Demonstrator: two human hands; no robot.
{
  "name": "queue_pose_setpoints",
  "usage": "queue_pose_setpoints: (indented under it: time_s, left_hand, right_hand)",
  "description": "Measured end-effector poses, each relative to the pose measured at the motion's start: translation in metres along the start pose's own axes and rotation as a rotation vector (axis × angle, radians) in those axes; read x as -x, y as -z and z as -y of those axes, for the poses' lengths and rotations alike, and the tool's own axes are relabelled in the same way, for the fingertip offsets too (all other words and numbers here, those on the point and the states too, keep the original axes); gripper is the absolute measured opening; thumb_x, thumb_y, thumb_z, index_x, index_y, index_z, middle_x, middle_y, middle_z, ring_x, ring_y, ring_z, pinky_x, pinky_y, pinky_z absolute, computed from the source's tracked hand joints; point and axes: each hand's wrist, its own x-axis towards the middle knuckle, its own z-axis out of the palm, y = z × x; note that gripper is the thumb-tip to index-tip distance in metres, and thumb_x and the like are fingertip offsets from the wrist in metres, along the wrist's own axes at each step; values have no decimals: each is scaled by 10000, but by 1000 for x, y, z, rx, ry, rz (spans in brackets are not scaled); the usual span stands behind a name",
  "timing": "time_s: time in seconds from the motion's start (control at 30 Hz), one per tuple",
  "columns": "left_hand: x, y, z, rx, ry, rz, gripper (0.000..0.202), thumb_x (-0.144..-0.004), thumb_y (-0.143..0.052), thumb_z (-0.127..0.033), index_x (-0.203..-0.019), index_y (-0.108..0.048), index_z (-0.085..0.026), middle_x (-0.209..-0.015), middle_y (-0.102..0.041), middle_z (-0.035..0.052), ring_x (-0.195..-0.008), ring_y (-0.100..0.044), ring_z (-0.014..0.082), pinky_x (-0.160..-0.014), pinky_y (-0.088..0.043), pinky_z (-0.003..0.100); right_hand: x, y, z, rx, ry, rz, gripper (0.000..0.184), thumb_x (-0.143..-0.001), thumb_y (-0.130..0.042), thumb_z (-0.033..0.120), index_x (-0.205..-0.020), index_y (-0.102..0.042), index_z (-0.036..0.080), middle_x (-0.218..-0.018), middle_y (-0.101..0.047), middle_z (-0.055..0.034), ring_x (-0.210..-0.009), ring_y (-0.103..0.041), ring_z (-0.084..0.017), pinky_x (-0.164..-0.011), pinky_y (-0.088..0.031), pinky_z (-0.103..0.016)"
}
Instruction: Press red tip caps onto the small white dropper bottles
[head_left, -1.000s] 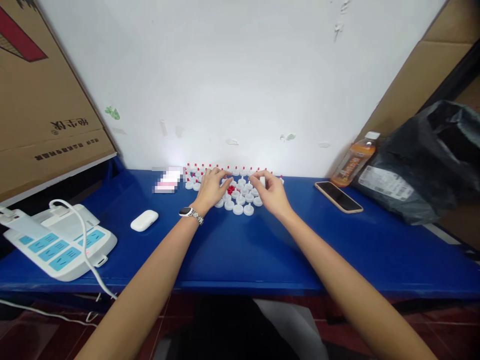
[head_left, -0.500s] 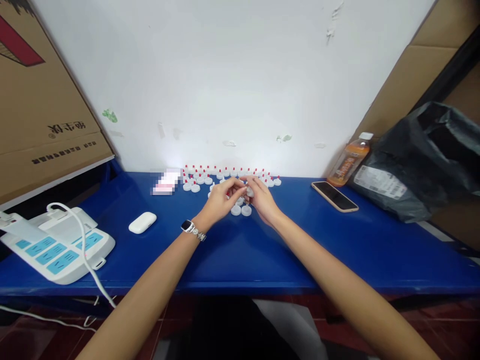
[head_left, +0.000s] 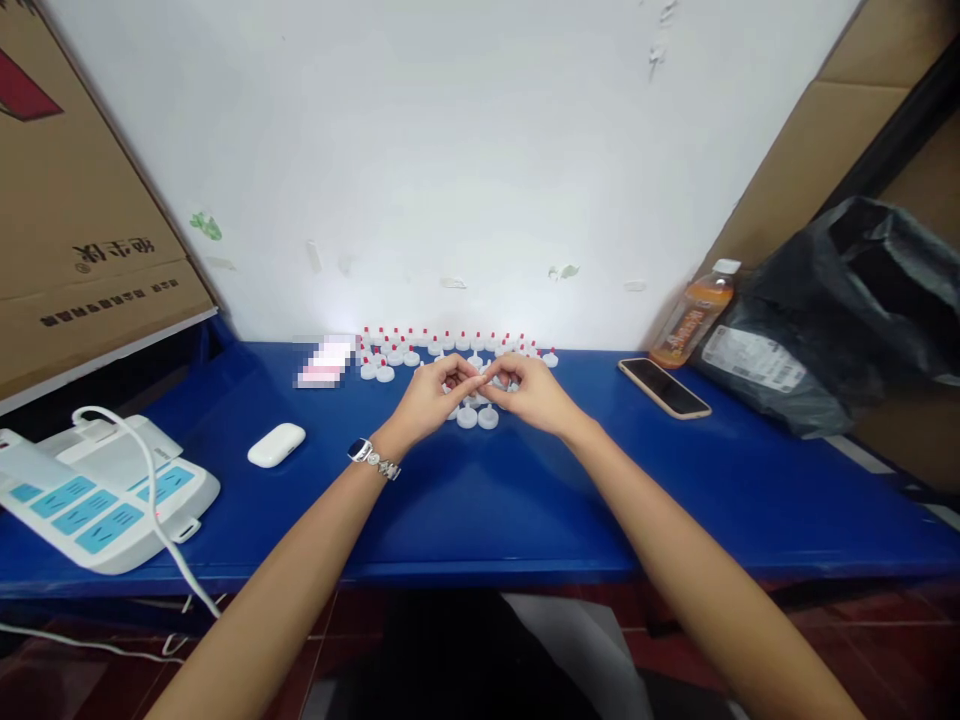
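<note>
My left hand (head_left: 433,400) and my right hand (head_left: 538,395) meet fingertip to fingertip over the middle of the blue table. Both are closed in a pinch, and whatever they hold is too small or hidden to make out. Just below the fingers stand white nozzle caps (head_left: 487,416) without red tips; more of them are partly covered by my hands. Behind, toward the wall, several white nozzle caps with red tips (head_left: 385,372) stand upright in loose rows.
On the blue table (head_left: 480,500), a white earphone case (head_left: 276,445) and a power strip (head_left: 112,510) with a cable lie left. A phone (head_left: 666,388), an orange drink bottle (head_left: 691,315) and a black plastic bag (head_left: 795,310) are right. A cardboard box (head_left: 90,180) stands left.
My right hand has turned and shifted right, its wrist farther out. The whitish piece seen at its fingers earlier is no longer visible. The view has shifted slightly.
</note>
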Motion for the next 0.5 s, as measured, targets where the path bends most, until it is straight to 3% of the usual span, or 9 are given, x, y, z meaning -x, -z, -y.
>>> queue_pose_setpoints:
  time_s: [0.2,0.37,0.5]
  left_hand:
    - [3,-2,1,-177,-42,-9,272,-883,-644,-453,-880,-615,-183,-814,-659,16,-725,-584,136,-677,-451,268]
    - [6,-9,10,-435,-168,174,277,-821,-725,-448,-953,-663,-212,-857,-646,19,-844,-576,189,-801,-445,335]
    - [5,-12,12,-605,-207,247,140,-902,-639,-352,-921,-694,-225,-864,-656,28,-940,-550,218,-887,-412,373]
  right_hand:
    - [0,17,-9,-85,-147,103,102,-750,-648,255,-787,-611,168,-612,-560,43,-564,-490,-108,-571,-366,-244]
    - [2,24,-29,-37,-229,280,94,-695,-665,227,-734,-597,175,-643,-600,26,-581,-518,-115,-562,-381,-239]
    - [4,19,-32,37,-253,383,67,-705,-649,175,-767,-624,180,-627,-629,23,-584,-551,-123,-560,-381,-232]
